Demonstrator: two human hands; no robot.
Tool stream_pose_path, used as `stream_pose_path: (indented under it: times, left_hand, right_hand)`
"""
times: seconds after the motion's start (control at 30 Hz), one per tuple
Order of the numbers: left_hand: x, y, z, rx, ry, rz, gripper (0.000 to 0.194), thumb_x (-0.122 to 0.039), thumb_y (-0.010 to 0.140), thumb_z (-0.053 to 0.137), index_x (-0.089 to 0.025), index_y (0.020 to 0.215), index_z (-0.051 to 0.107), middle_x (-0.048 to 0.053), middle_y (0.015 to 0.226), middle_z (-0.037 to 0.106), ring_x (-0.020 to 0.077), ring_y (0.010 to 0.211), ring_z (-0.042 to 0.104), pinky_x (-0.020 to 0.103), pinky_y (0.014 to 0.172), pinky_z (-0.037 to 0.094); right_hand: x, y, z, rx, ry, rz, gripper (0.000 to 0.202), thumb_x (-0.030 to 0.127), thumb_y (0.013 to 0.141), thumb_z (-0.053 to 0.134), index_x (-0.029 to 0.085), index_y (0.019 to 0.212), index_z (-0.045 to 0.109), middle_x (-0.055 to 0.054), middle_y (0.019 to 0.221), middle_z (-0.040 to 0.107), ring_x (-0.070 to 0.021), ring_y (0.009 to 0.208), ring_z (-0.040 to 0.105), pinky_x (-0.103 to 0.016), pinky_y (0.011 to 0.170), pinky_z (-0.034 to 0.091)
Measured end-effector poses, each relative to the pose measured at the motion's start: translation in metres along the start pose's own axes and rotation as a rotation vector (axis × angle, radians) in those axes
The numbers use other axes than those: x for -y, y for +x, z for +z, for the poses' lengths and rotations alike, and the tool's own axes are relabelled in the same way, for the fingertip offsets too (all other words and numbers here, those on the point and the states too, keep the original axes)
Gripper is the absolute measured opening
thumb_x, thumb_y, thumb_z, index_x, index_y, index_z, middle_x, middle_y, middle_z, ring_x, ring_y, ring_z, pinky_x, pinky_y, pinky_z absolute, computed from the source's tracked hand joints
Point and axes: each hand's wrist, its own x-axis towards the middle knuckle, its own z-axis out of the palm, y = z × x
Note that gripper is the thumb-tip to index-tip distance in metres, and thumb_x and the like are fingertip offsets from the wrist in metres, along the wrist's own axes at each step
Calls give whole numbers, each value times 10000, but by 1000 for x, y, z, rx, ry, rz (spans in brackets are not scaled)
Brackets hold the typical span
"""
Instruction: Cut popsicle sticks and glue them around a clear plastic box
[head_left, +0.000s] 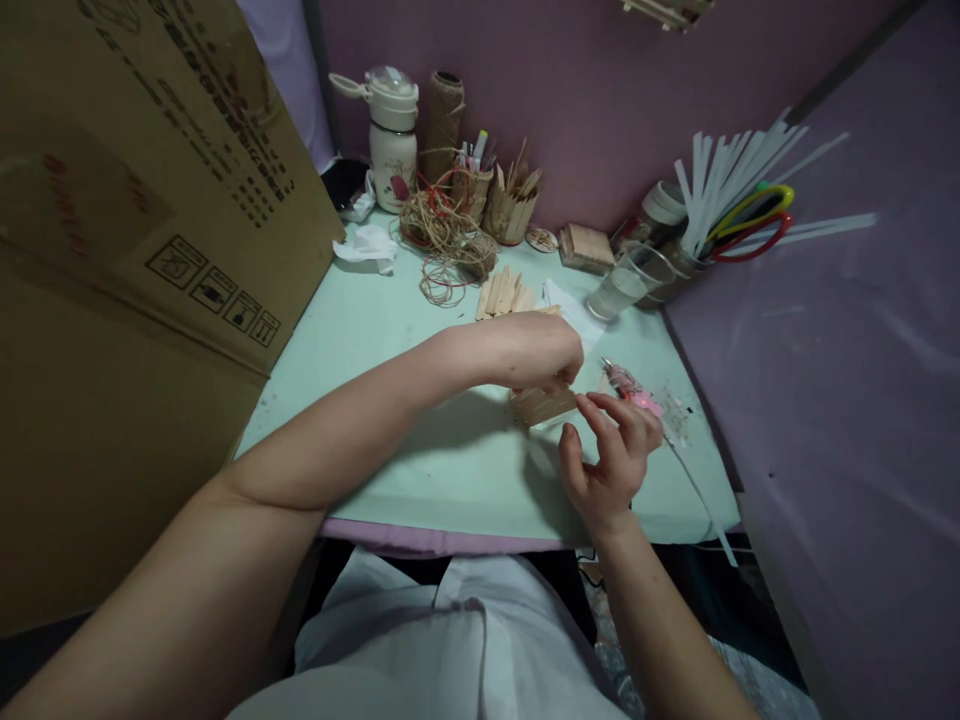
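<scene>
A small box of wooden craft sticks (541,408) stands on the table, in front of me. My left hand (541,350) reaches over it from the left, fingers curled down onto its top edge; the fingertips are mostly hidden. To its right is my right hand (611,450), thumb and fingers apart, with a fingertip at the box's right corner. Behind the right hand lies a pink hot glue gun (643,400), partly covered by the fingers. Loose craft sticks (504,294) lie just beyond my left wrist.
A tall cardboard box (150,300) walls off the left. Along the back stand a white bottle (394,160), tangled twine (442,225), a stick-covered cup (512,208) and a wooden block (586,248). At right are a clear plastic cup (626,283) and a holder with white glue sticks (724,180) and scissors (757,230).
</scene>
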Motion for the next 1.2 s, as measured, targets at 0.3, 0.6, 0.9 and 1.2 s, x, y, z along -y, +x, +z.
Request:
stream_pose_path:
  times: [0.3,0.6,0.9,1.2]
  left_hand:
    - [-2,5,9,-24,-27,58,166,-130,772,578,-156,748,740,10,507,606,112,479,459,264,543,265]
    - [1,8,16,-22,-126,66,163,-158,765,557,-161,686,700,-17,442,553,112,440,493,253,544,298]
    - [-3,9,14,-2,-53,74,161,-118,763,570,-153,716,719,9,522,608,118,511,501,266,561,301]
    - [13,-10,-10,-182,-115,3,455,-238,760,683,-206,1210,628,65,1226,654,209,1075,594,269,870,390]
  right_hand:
    - [-2,-1,4,-36,42,31,459,101,807,623,308,1218,638,-67,1132,642,-258,1032,572,-470,931,428]
    - [-2,0,7,-49,19,11,471,92,810,591,323,1219,609,-52,1111,620,-246,1022,580,-458,912,449]
    - [-4,-17,13,-46,113,237,750,327,771,713,249,1423,350,-132,1268,438,-327,1202,466,-542,978,424]
    - [-7,-34,18,185,354,567,959,356,742,758,281,1514,194,-165,1500,329,-326,1381,374,-548,1063,404]
